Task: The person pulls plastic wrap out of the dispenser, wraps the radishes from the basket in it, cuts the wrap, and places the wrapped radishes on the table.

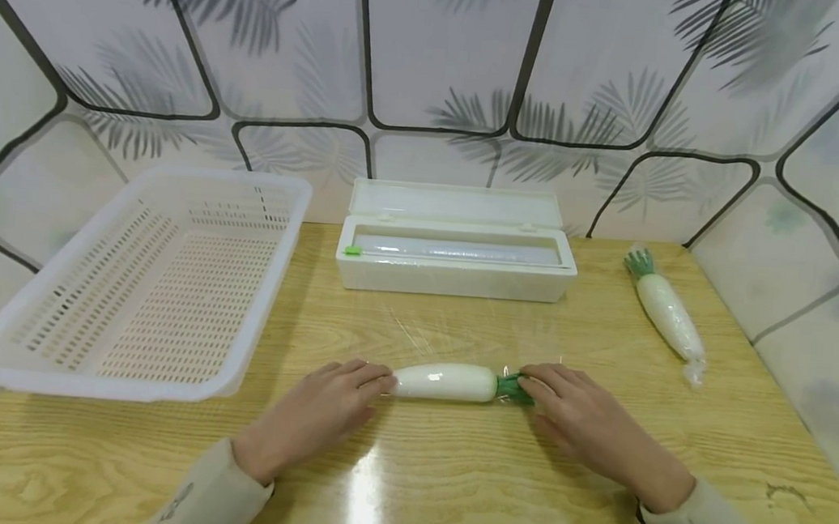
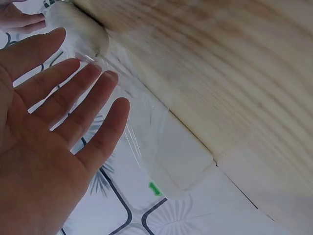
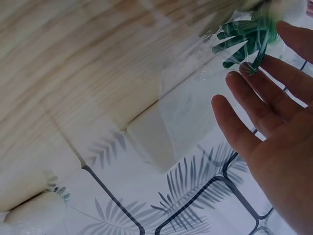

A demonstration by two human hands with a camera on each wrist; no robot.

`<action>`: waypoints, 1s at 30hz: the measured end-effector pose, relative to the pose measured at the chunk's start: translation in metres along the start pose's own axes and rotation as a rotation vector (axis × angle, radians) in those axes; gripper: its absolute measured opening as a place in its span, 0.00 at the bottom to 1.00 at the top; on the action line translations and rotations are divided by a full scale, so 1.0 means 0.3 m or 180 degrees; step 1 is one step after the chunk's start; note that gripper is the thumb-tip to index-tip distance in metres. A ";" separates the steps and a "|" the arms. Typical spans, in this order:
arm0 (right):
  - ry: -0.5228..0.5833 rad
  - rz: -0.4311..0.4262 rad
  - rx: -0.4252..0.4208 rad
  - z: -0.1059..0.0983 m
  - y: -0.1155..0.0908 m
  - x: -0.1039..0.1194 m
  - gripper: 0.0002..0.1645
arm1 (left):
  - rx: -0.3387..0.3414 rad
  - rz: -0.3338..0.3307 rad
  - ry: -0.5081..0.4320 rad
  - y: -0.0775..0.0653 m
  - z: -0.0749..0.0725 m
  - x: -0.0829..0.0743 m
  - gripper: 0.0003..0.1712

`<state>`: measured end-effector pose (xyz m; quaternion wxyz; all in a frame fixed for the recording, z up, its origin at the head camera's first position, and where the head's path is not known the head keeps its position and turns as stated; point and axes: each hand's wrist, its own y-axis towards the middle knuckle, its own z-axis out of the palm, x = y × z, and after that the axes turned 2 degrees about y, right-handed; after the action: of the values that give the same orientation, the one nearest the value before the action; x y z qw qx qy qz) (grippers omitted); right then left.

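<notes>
A white radish (image 1: pixel 448 382) with green stem ends (image 1: pixel 511 388) lies sideways on the table, with clear cling film (image 2: pixel 134 105) about it. My left hand (image 1: pixel 314 413) is at its narrow tip; in the left wrist view those fingers stretch out, fingertips right at the film. At the other end, my right hand (image 1: pixel 591 420) rests its fingertips on the wrapped green stems (image 3: pixel 244 44), fingers extended and spread. More thin film spreads over the wood from the radish toward the white cling film box (image 1: pixel 455 281).
Behind the radish, the box stands with its lid (image 1: pixel 456 205) raised, a film roll inside and a green slider (image 1: pixel 352 250) at its front left. A white perforated basket (image 1: pixel 235 338) is on the left. Another wrapped radish (image 1: pixel 671 316) lies at the right, near the patterned wall covering (image 1: pixel 441 52).
</notes>
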<state>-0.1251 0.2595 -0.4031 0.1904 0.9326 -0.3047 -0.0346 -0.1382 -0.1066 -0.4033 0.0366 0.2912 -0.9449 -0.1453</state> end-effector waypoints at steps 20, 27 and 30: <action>-0.0114 0.0122 0.0077 0.023 0.049 -0.052 0.36 | -0.0154 -0.0203 0.0105 0.076 0.034 0.044 0.20; -0.0139 0.0216 0.0107 0.037 0.071 -0.070 0.32 | -0.0220 -0.0288 -0.0069 0.106 0.041 0.063 0.14; -0.0091 0.0225 0.0051 0.044 0.081 -0.079 0.30 | -0.0173 -0.0343 -0.0161 0.116 0.039 0.072 0.14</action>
<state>-0.1602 0.2510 -0.4073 0.1797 0.9221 -0.3405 -0.0387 -0.1765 -0.0883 -0.4047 0.0127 0.3368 -0.9241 -0.1800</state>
